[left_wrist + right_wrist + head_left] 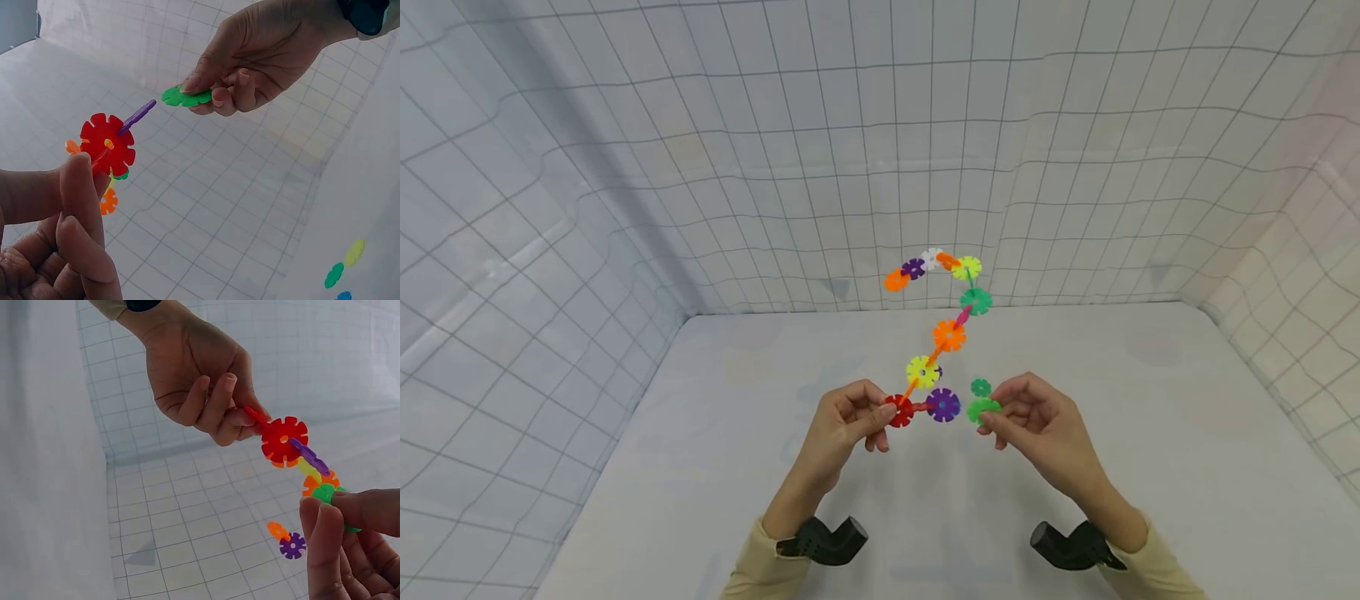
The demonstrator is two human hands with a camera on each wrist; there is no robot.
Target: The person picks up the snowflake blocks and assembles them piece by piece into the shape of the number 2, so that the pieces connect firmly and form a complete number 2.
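Note:
My left hand pinches a red notched disc between thumb and fingers. It belongs to a winding chain of linked, flower-like plastic discs, among them a yellow disc, an orange disc and a green disc. A second red disc sits edgewise to the held one and joins a purple disc. Across a small gap from the purple disc, my right hand pinches a light green disc, partly covered by the fingers. The purple disc appears nearly edge-on in both wrist views.
The chain curls away to a far orange end disc. A smaller green disc shows just beyond the right fingertips. In the left wrist view, a yellow disc and a blue disc appear low right. White gridded sheets surround the white table.

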